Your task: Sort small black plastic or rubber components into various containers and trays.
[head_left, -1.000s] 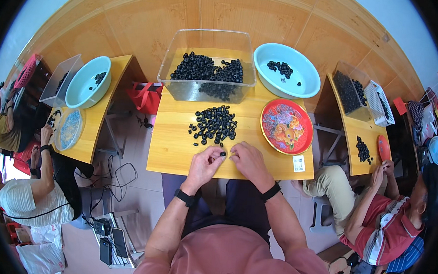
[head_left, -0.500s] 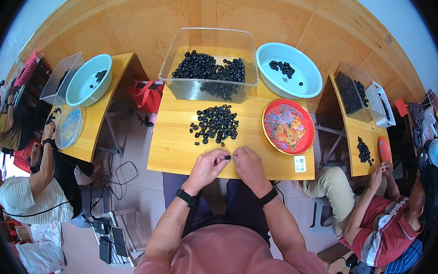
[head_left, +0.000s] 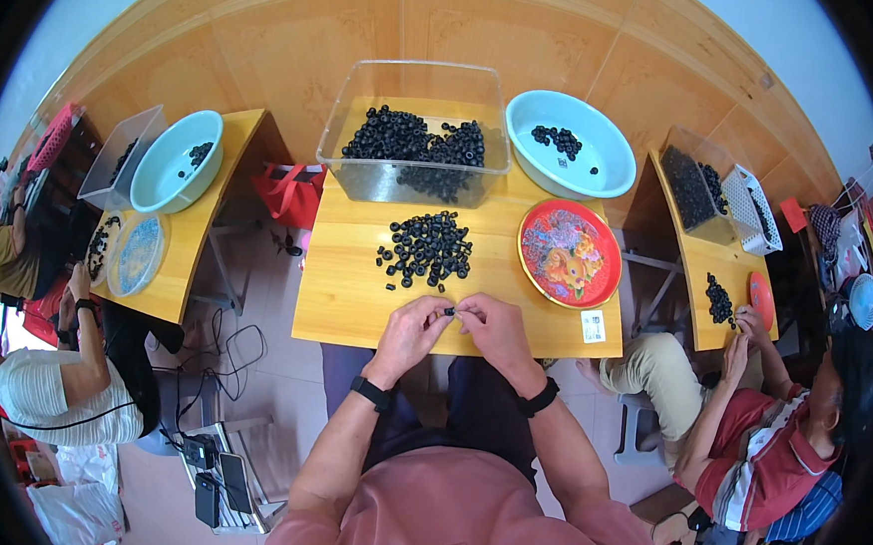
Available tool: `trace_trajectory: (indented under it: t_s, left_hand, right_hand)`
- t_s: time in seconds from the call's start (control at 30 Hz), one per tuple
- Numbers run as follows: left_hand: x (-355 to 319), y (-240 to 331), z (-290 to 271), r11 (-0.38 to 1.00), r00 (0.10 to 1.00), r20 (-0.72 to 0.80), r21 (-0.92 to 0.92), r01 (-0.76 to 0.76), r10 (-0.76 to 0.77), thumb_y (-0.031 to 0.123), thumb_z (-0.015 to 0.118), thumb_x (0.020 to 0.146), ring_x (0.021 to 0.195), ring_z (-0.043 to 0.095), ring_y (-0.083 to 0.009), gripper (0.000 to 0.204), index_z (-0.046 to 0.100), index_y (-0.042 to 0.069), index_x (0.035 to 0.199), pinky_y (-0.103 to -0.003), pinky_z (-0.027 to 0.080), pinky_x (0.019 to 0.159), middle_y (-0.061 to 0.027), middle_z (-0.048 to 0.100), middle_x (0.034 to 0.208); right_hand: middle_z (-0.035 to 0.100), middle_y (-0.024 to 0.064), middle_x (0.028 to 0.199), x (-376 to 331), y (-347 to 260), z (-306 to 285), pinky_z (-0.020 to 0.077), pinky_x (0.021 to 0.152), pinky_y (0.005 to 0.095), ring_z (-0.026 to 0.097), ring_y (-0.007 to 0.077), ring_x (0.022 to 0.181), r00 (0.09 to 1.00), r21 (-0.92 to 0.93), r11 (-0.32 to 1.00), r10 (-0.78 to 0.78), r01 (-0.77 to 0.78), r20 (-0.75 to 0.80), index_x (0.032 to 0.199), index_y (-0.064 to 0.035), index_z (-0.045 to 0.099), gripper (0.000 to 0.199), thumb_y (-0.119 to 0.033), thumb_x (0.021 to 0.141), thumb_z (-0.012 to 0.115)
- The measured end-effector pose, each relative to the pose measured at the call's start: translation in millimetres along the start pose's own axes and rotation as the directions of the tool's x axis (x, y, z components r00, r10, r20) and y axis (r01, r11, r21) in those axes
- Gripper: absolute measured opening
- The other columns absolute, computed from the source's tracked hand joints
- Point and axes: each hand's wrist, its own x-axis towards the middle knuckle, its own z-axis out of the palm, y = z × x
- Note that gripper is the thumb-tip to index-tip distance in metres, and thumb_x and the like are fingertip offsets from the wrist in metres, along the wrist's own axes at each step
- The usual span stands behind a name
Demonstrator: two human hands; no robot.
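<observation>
My left hand (head_left: 412, 329) and my right hand (head_left: 491, 328) meet at the near edge of a small wooden table (head_left: 340, 297). Together they pinch a small black ring-shaped piece (head_left: 449, 312) between the fingertips. Just beyond the hands lies a loose pile of the same black pieces (head_left: 425, 247). Further back stands a clear plastic bin (head_left: 415, 136) holding many more of them. A light blue basin (head_left: 569, 144) at the back right holds a few pieces. A red patterned plate (head_left: 570, 254) lies to the right of the pile.
A person sits at a table on the left with a blue basin (head_left: 177, 159) and clear bin. Another person in a red striped shirt (head_left: 770, 463) works at a table on the right. A red bag (head_left: 289, 192) and cables lie on the floor at left.
My hands have stayed at the table's near edge, with the fingertips closing together on one small black piece. The pile and containers have not moved.
</observation>
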Motion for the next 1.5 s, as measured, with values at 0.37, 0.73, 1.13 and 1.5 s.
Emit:
trace_trajectory:
  t_s: [0.37,0.73,1.13,1.5]
  left_hand:
    - [1,-2,-1,0.99,1.0,-0.028,-0.143,0.009,-0.013,0.008,0.077,0.092,0.074,0.065,-0.0154,0.019,0.072,0.003,0.11,-0.029,0.053,0.067,-0.0088,0.071,0.086]
    - [6,-18,3,0.891,0.964,-0.198,-0.449,0.07,-0.176,0.003,0.073,0.095,0.079,0.062,-0.0069,0.018,0.072,-0.001,0.112,-0.024,0.053,0.074,-0.0023,0.072,0.09]
    - [8,-25,5,0.902,0.962,-0.23,-0.429,0.038,-0.15,0.002,0.072,0.096,0.079,0.059,-0.0064,0.02,0.072,0.0,0.115,-0.024,0.051,0.074,-0.0008,0.068,0.088]
    - [7,-20,-1,0.944,0.98,-0.081,-0.295,0.15,-0.181,0.004,0.072,0.097,0.092,0.067,-0.0088,0.02,0.072,-0.002,0.116,-0.025,0.055,0.084,-0.0043,0.075,0.1]
  right_hand:
    - [0.07,0.0053,0.076,22,3,5,0.0524,0.058,0.0273,0.065,0.0102,0.062,0.999,-0.091,0.996,-0.005,0.009,0.052,0.092,0.0006,0.068,0.012,-0.009,0.09,0.075]
    - [0.073,0.0173,0.084,65,-13,-2,0.0555,0.072,0.047,0.072,0.0351,0.081,0.994,-0.404,0.911,-0.045,0.082,0.101,0.089,-0.0027,0.071,0.016,-0.019,0.088,0.071]
    - [0.07,0.0194,0.078,60,-11,17,0.0524,0.071,0.0529,0.071,0.0399,0.081,0.977,-0.653,0.731,-0.097,0.198,0.189,0.088,-0.0042,0.066,0.01,-0.013,0.085,0.068]
    - [0.07,0.0195,0.08,35,-16,4,0.0541,0.072,0.0481,0.07,0.0392,0.081,0.986,-0.189,0.968,-0.163,0.166,0.036,0.094,-0.0016,0.068,0.01,-0.01,0.089,0.066]
